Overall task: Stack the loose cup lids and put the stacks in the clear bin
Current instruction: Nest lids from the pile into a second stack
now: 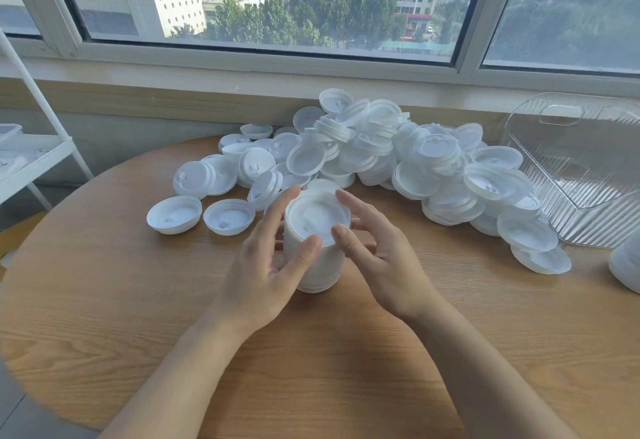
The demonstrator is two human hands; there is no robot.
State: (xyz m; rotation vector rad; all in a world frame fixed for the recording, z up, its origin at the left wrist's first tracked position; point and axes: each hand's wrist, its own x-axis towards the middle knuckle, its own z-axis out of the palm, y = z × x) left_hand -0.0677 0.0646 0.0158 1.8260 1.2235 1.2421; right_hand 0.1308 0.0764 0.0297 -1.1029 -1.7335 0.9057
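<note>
Main risk: the big loose heap of white plastic cup lids at the table's far side sits right behind the work, so a careless reach probably sends lids sliding over the round wooden table edge. Next: the clear ribbed plastic bin, far right, looks tipped; stacks may roll out. Then the tall white stack of nested lids, table centre: looks top-heavy, topples if squeezed unevenly. Left hand and right hand flank it, fingers spread, fingertips at its rim. Lids: thin, translucent, sip-tabbed.
</note>
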